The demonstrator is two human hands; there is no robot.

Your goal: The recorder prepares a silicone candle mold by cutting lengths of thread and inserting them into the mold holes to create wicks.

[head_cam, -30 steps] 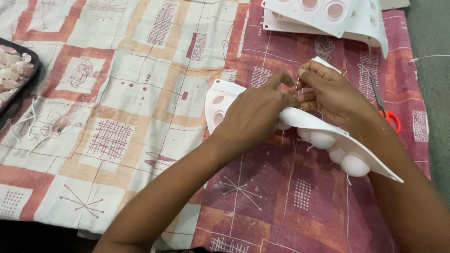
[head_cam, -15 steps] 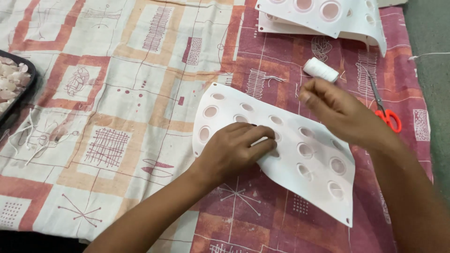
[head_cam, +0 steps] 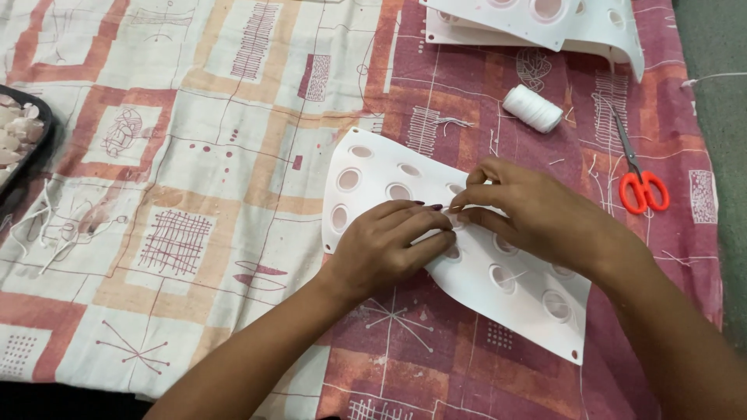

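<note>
From the head view, the left hand (head_cam: 389, 245) and right hand (head_cam: 537, 214) meet with fingers pinched together on the white perforated sheet (head_cam: 366, 167) lying flat on the patterned cloth (head_cam: 194, 155), near a thread spool (head_cam: 531, 107) and red-handled scissors (head_cam: 640, 180).

A home craft spot: patterned bedsheet (head_cam: 194, 155) spread out, with scissors (head_cam: 640, 175) and thread spool (head_cam: 531, 107).
</note>
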